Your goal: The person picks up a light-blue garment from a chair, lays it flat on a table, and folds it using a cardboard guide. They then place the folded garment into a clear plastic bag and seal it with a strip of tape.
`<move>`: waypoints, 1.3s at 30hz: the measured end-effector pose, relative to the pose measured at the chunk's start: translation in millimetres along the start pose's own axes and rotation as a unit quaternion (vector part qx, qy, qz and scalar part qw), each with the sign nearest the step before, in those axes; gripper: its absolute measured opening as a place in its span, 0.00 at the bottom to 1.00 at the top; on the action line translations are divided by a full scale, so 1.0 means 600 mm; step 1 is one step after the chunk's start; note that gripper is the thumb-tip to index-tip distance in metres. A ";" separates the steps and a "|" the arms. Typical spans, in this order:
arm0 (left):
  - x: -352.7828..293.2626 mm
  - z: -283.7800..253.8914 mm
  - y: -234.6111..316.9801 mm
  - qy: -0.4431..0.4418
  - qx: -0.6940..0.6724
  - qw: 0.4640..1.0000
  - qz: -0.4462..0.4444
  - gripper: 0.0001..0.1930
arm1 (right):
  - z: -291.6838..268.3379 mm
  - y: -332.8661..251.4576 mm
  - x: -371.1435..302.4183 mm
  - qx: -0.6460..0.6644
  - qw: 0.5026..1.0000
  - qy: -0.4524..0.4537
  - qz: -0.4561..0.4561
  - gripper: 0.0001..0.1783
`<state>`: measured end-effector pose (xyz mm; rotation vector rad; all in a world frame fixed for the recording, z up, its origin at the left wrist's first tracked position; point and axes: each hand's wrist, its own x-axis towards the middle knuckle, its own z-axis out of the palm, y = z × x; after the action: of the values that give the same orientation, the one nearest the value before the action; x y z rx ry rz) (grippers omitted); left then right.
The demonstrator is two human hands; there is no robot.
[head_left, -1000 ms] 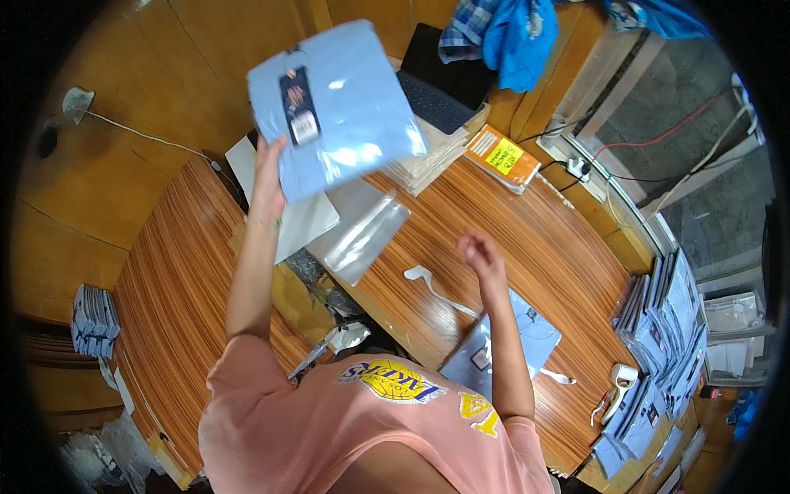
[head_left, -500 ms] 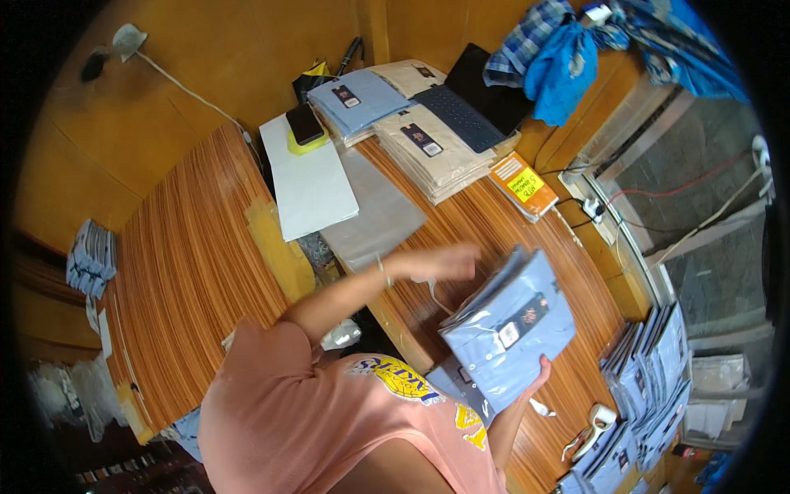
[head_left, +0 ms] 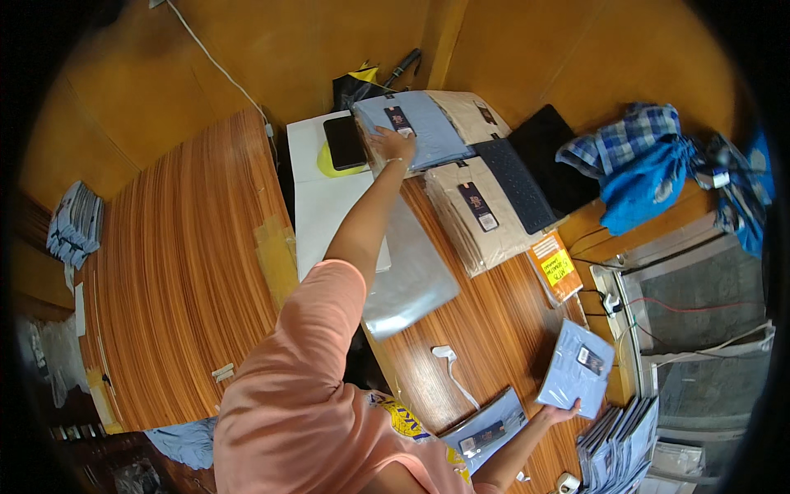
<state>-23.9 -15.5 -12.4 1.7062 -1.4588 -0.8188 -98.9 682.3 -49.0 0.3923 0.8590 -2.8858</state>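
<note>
My right hand (head_left: 563,412) grips the lower edge of a light blue folded shirt (head_left: 573,370) in clear plastic, its fingers closed on it. It holds the shirt over the table's right side. Far forward, my left hand (head_left: 393,145) lies on another bagged blue shirt (head_left: 432,132) atop a stack, beside its dark tag. Its fingers look spread. Close to my body, a further bagged blue shirt (head_left: 484,432) with a dark label lies on the table, partly hidden by my chest and right arm.
Beige bagged shirts (head_left: 453,210) are stacked beside a dark tablet with keyboard (head_left: 518,183). A phone (head_left: 345,142) rests on white sheets (head_left: 329,214). Nearby are a grey plastic sheet (head_left: 411,280), an orange book (head_left: 555,267) and a white cable (head_left: 445,354). More blue shirts (head_left: 621,449) stand at right.
My left hand has moved forward from beside the held shirt onto the far blue stack. My right hand has carried its shirt to the right, uncovering more of the blue shirt near my body.
</note>
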 end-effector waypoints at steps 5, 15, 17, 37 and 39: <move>-0.001 -0.008 0.039 -0.065 -0.050 0.989 -0.126 0.48 | -0.053 0.008 0.055 -0.066 0.988 0.129 -0.046 0.35; 0.027 -0.002 0.058 -0.067 -0.159 0.977 -0.128 0.31 | -0.071 -0.021 0.041 -0.081 0.987 0.138 -0.005 0.30; 0.042 0.000 0.049 -0.074 -0.206 0.972 -0.089 0.31 | -0.068 -0.010 0.040 -0.085 0.988 0.130 0.006 0.30; -0.172 -0.331 0.128 -0.204 -0.529 0.809 0.155 0.23 | -0.035 0.013 0.017 -0.069 0.988 0.136 -0.021 0.30; -0.234 -0.346 0.126 -0.280 -0.523 0.794 0.135 0.23 | -0.029 0.007 0.007 -0.065 0.988 0.140 -0.014 0.29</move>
<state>89.9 142.9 161.9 0.4054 -1.1409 -1.6430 -98.3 688.5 -66.3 0.7917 1.0929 -2.8203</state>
